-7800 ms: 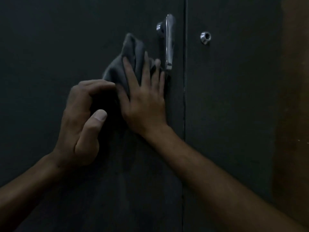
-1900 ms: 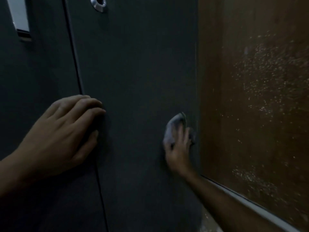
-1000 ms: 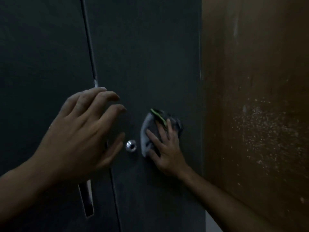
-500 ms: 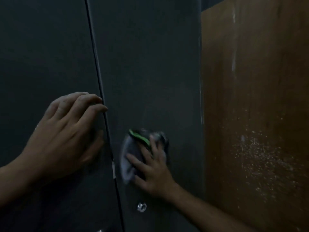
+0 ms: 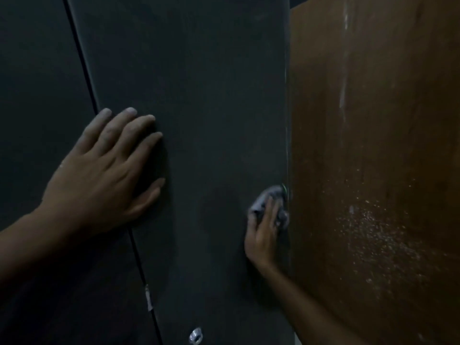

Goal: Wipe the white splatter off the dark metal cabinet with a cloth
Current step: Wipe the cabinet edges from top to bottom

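The dark metal cabinet (image 5: 204, 100) fills the left and middle of the view, with a vertical seam between its two doors. My right hand (image 5: 261, 235) presses a small grey cloth (image 5: 270, 197) with a green tag against the right door, right at its right edge. A thin pale streak (image 5: 286, 135) runs along that edge above the cloth. My left hand (image 5: 104, 173) lies flat on the doors across the seam, fingers spread and holding nothing.
A brown wooden panel (image 5: 388, 120) stands to the right of the cabinet, speckled with white splatter (image 5: 368, 227) and a pale vertical drip. A round chrome lock (image 5: 195, 335) sits low on the right door. A small metal latch (image 5: 148, 297) shows on the seam.
My right hand has slid the cloth from near the seam across to the right edge of the door. My left hand has flattened and spread over the seam. The view shifted slightly upward.
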Demonstrator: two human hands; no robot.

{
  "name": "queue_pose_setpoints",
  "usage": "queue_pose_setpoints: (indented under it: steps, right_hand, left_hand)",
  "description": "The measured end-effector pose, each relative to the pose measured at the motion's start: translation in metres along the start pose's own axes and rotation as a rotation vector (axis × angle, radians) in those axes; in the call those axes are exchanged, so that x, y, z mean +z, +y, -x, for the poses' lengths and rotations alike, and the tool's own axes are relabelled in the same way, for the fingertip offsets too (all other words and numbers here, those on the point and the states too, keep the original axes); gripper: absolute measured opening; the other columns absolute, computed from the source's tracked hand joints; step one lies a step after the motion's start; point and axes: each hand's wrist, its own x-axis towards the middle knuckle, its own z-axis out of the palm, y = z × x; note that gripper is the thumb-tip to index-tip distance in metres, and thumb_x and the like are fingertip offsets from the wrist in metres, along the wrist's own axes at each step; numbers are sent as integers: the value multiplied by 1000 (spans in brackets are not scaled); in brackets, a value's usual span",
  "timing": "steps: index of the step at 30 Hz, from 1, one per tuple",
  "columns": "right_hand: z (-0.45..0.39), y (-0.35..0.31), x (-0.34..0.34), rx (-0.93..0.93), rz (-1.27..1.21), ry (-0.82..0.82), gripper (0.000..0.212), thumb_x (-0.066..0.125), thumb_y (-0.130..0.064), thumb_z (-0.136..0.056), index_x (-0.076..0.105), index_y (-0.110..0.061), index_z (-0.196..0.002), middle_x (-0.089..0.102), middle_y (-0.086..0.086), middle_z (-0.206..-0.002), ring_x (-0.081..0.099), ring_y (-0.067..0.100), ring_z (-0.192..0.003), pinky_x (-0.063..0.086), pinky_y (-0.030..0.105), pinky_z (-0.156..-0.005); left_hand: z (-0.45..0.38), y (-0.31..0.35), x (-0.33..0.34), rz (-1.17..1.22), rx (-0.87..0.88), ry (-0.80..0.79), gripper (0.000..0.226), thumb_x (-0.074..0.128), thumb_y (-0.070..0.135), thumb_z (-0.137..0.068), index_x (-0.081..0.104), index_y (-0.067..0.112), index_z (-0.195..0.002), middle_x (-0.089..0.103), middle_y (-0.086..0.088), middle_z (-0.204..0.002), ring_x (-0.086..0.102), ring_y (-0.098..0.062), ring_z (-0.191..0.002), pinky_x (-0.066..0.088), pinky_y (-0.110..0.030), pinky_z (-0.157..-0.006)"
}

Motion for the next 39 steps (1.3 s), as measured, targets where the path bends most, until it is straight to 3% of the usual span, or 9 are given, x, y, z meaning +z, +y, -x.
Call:
queue_pose_setpoints:
  steps: [4,6,10,16,22,25,29,33,39]
  right_hand:
    - [-81,6,-30,534,-44,50,70,10,-63,-105,7,-26,-165,10,8,-173,15,32,-158,8,52,-126]
    - [-150,-40,-41,393,-105,109,66,15,-58,-108,23,-22,-163,22,10,-170,22,33,-155,13,50,-125]
    - [-134,-53,-26,62,-54,87,77,13,-64,-103,9,-17,-165,4,8,-173,3,22,-160,-8,36,-126]
    - [-55,17,-27,660,-39,-155,67,12,-53,-109,2,-18,-165,-4,10,-173,3,30,-159,2,49,-126]
    - [-238,-151,-71,178,-89,106,64,21,-47,-111,14,-13,-165,8,14,-172,12,29,-158,6,44,-127]
    - [-233,-169,-53,-100,-60,133,70,23,-53,-107,18,-12,-164,10,14,-172,10,28,-159,4,46,-128]
    - [-118,-65,-40,97,15,27,71,24,-49,-107,14,-8,-163,10,21,-171,14,36,-158,10,46,-126]
    - [-171,-80,-57,537,-30,-33,63,22,-46,-110,13,-16,-165,12,17,-171,24,40,-153,14,54,-122]
    - [-286,-254,-79,-117,-57,180,62,25,-44,-109,25,-12,-163,13,19,-170,15,38,-157,9,53,-126]
  left_hand:
    - [2,0,3,-121,31,-10,83,39,59,-98,42,-3,-154,34,-26,-164,25,-44,-155,15,-60,-128]
    - [1,0,3,-126,37,-19,84,37,59,-99,41,-2,-156,32,-25,-165,23,-43,-156,14,-60,-128]
    - [2,-1,3,-155,24,-16,82,42,59,-99,41,-1,-156,31,-23,-166,23,-41,-157,17,-61,-127]
    - [1,1,1,-189,29,-18,84,41,58,-100,35,-1,-159,26,-22,-169,21,-39,-158,19,-60,-127]
    - [0,6,-4,-171,-21,-32,88,38,59,-101,22,-2,-162,20,-20,-171,17,-36,-160,15,-55,-130]
    - [-1,7,-8,-161,-48,-17,89,41,57,-100,20,-4,-162,16,-21,-172,16,-36,-160,16,-53,-130]
    - [-4,7,-10,-172,-70,-40,90,40,56,-101,19,-7,-161,14,-22,-172,15,-37,-160,18,-53,-129]
    - [-7,8,-8,-214,-90,-62,90,40,57,-101,20,-8,-161,14,-22,-172,17,-37,-160,22,-54,-128]
    - [-8,10,-13,-186,-121,-103,90,35,57,-101,19,-8,-161,12,-22,-172,16,-37,-160,23,-55,-127]
